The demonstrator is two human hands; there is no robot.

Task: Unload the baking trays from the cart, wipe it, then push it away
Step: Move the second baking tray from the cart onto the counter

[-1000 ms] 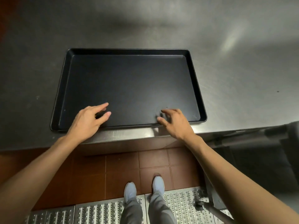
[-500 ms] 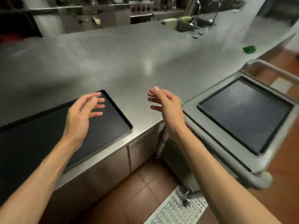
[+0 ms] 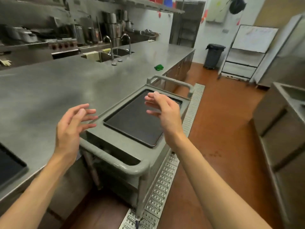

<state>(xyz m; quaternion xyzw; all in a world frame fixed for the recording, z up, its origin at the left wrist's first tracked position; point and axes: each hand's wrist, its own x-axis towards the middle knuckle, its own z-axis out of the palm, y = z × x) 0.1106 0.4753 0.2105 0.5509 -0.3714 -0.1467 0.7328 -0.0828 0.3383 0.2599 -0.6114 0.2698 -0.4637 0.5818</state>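
Head view, dark flat baking tray [image 3: 132, 123] on grey cart [image 3: 115, 156], seemingly empty.

steel counter [image 3: 49, 90], sink [image 3: 105, 56], green cloth [image 3: 158, 67], bin [image 3: 214, 56]

A long stainless-steel tabletop [image 3: 69, 83] runs away down the left side of a commercial kitchen. Set into it far back is a double sink [image 3: 107, 55] with two curved taps [image 3: 109, 45]. Behind that, a back counter carries pots and metal canisters [image 3: 112, 23] beneath a steel shelf [image 3: 148, 4]. A small green object [image 3: 158, 67] lies on the tabletop near its far end. The floor [image 3: 227, 123] is reddish-brown, crossed by a perforated metal drain grate [image 3: 165, 182]. By the pale far wall stand a dark lined bin [image 3: 214, 55] and a whiteboard on a stand [image 3: 252, 40]. Steel units [image 3: 283, 123] line the right side.
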